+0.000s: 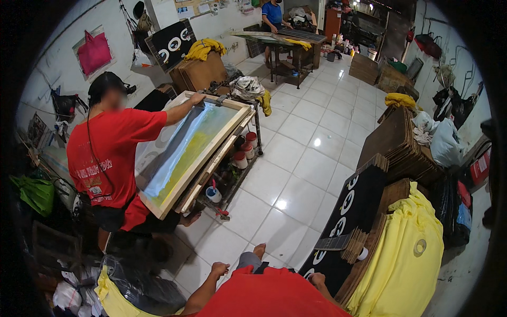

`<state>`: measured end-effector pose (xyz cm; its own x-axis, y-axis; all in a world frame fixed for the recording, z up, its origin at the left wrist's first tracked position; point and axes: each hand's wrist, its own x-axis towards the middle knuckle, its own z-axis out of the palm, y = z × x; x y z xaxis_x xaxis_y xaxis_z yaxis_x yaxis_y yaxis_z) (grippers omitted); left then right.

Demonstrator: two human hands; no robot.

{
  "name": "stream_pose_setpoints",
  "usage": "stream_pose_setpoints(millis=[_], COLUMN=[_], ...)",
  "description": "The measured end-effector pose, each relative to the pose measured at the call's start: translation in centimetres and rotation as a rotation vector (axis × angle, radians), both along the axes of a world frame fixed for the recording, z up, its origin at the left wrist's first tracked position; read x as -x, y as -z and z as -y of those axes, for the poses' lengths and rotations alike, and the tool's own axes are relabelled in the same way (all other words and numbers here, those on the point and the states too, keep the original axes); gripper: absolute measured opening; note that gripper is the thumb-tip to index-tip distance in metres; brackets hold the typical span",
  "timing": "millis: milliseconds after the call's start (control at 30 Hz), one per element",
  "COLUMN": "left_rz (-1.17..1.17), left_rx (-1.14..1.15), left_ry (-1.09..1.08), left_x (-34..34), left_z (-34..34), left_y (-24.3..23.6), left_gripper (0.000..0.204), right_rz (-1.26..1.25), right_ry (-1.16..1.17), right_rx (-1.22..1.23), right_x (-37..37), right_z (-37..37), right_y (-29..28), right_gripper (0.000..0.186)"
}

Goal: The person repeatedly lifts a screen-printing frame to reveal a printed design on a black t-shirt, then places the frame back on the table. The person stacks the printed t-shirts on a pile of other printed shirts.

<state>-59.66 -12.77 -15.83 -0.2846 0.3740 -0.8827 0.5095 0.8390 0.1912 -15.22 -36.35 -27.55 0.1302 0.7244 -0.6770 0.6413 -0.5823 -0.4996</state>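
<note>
My left hand (219, 269) is held out over the tiled floor beside my knee. Its fingers are curled in, with nothing showing in them. On the other side, my right hand (317, 279) is at the near end of a black printed cloth panel (364, 191) with white round figures. Those fingers look closed; whether they grip the panel's edge is too small to make out. A stack of brown boards (355, 246) and a dark flat strip (332, 243) rest across the panel. Yellow cloth (404, 248) is draped alongside, with a tape roll (420, 247) on it.
To the left, a person in red (113, 153) holds a wooden-framed printing screen (193, 153) above a bench. Paint pots (241, 158) stand under it. A stack of brown boards (393, 140) leans at the right. Another person (273, 16) works at a far table (296, 39).
</note>
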Motion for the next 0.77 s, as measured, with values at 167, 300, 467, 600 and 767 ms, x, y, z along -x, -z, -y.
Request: stream_pose_setpoints(millis=[167, 300, 467, 600, 767], left_rz=[-0.004, 0.011, 0.035, 0.049, 0.053], left_rx=[0.059, 0.032, 0.001, -0.014, 0.028], left_ry=[0.004, -0.014, -0.039, -0.048, -0.036], left_x=[0.4, 0.1, 0.0, -0.3, -0.4], left_z=[0.8, 1.1, 0.7, 0.3, 1.1], left_y=[0.8, 0.7, 1.6, 2.0, 2.3], left_gripper=[0.023, 0.022, 0.02, 0.02, 0.022], right_rz=[-0.294, -0.347, -0.322, -0.404, -0.335], right_ry=[0.743, 0.9, 0.853, 1.073, 0.907], right_rx=[0.154, 0.152, 0.154, 0.25, 0.203], right_x=[0.7, 0.5, -0.2, 0.1, -0.1], right_z=[-2.1, -3.7, -3.8, -4.2, -4.5], right_y=[-3.5, -5.0, -4.9, -4.8, -5.4], right_gripper=[0.011, 0.013, 0.014, 0.013, 0.012])
